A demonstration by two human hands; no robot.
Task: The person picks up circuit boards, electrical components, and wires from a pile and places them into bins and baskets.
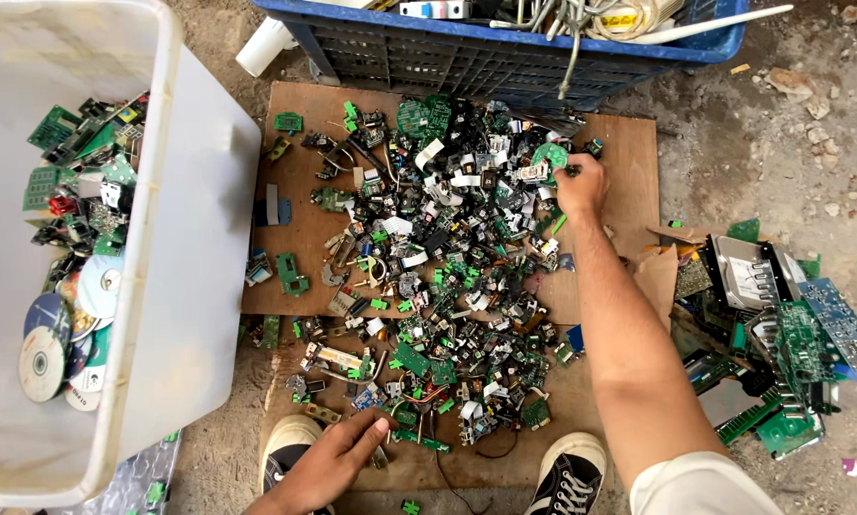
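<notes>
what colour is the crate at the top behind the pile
Blue, a slatted plastic crate, seen in the head view, its only view.

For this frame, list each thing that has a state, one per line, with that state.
right hand: closed on a small green round board, at the far edge of the pile
left hand: fingers resting on parts at the near edge
pile of parts: spread loose over the wooden board
white bin: open, partly filled with boards and discs
blue crate: open, holding cables

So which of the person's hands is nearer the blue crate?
Right. The right hand reaches to the far end of the scrap pile, just below the blue crate. The left hand rests at the pile's near edge, by the shoes.
</notes>
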